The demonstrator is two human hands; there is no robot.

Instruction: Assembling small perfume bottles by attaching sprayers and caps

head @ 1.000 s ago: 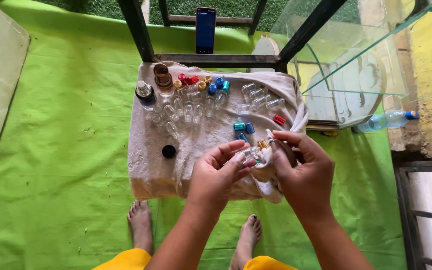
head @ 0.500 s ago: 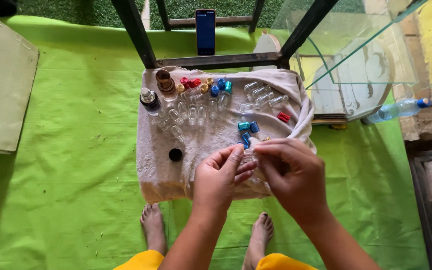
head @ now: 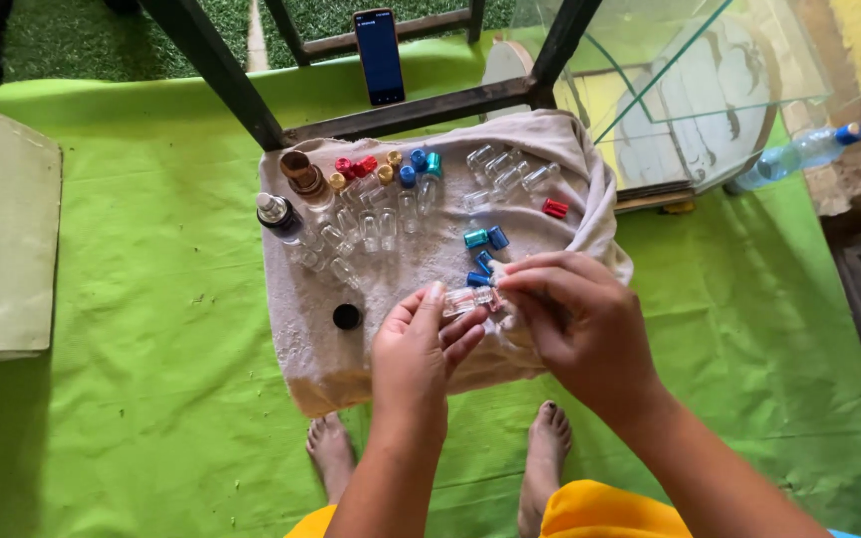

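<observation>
My left hand [head: 416,354] pinches a small clear glass vial [head: 466,300] lying sideways. My right hand [head: 580,324] closes its fingertips on the vial's right end, over the near part of a beige towel [head: 590,179]. Just beyond the fingers lie blue and teal caps [head: 482,238]. Farther back sits a row of clear vials [head: 381,229] with red, gold and blue caps [head: 383,166]. A dark-necked bottle [head: 276,215] and a brown-topped bottle [head: 301,175] stand at the towel's left. A black cap [head: 347,317] lies left of my left hand.
A green sheet [head: 142,418] covers the ground, and my bare feet [head: 336,458] stand on it. A dark metal frame [head: 221,75] with a phone [head: 380,56] leaning on it is behind the towel. Glass panes [head: 690,70] and a plastic water bottle [head: 799,154] are at the right.
Both hands stayed together over the towel's near part; the vial now lies sideways between the fingertips. The view shifted slightly.
</observation>
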